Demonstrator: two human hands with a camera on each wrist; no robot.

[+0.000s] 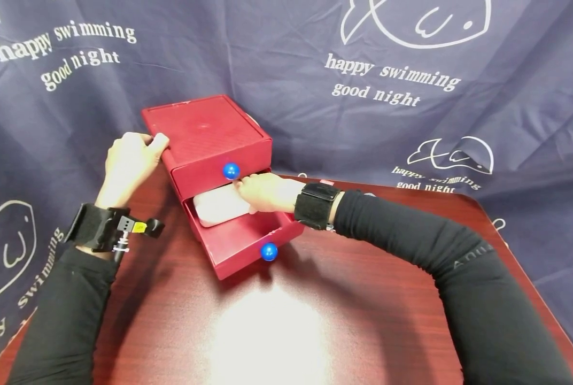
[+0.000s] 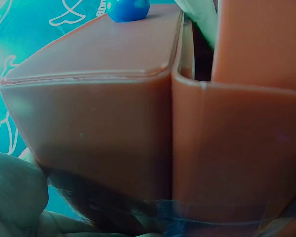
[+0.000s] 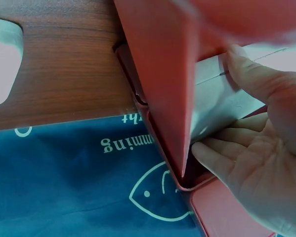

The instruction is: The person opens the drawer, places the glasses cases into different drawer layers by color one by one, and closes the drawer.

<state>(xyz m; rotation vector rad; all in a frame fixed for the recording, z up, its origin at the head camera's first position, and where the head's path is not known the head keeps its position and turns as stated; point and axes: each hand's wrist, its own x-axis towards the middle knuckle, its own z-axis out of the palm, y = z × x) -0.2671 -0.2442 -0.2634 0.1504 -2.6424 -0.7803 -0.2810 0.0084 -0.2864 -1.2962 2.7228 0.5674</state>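
Note:
A red two-drawer box (image 1: 204, 128) stands on the wooden table (image 1: 315, 321). Its upper drawer is closed and carries a blue knob (image 1: 231, 171). The lower drawer (image 1: 248, 238), with its own blue knob (image 1: 269, 251), is pulled out. A flat white object (image 1: 216, 207) lies inside it. My right hand (image 1: 242, 188) reaches into the drawer and grips this object: the thumb (image 3: 256, 79) lies on top and the fingers (image 3: 222, 155) curl beneath the white object (image 3: 222, 98). My left hand (image 1: 147, 144) grips the box's top left edge. The left wrist view shows only the box's side (image 2: 103, 128).
A dark blue cloth (image 1: 411, 117) printed with white fish and words hangs behind the table and drapes around it. The table's right edge (image 1: 517, 256) runs diagonally. In the right wrist view a white thing (image 3: 2, 64) lies on the wood beside the box.

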